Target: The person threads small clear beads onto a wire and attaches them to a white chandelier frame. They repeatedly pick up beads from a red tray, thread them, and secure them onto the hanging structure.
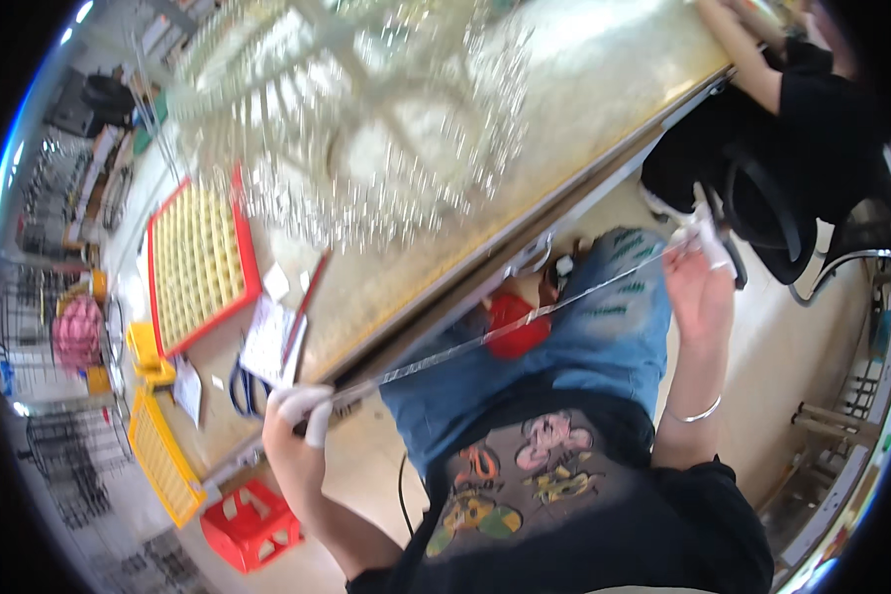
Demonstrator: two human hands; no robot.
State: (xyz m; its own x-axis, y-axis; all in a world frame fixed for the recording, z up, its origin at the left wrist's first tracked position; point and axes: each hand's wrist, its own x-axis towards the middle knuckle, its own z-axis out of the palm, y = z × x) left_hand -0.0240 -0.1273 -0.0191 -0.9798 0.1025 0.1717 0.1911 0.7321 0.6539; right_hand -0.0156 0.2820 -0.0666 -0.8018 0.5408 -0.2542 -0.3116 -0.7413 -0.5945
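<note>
A long thin strand of clear beads (510,328) stretches taut across my lap, from my left hand (297,421) up to my right hand (701,282). My left hand, with white finger covers, pinches the strand's lower end beside the table edge. The raised right hand pinches the upper end near my right knee. Under the strand lie my blue jeans and black printed shirt. A large glittering pile of clear bead strands (366,129) covers the yellowish table (604,89) in front of me.
A red-framed yellow grid tray (200,262) sits on the table's left, with papers, a red pen (310,297) and blue-handled scissors (243,391) near it. A yellow crate (163,455) and red stool (252,525) stand on the floor. Another person in black (802,109) sits at the right.
</note>
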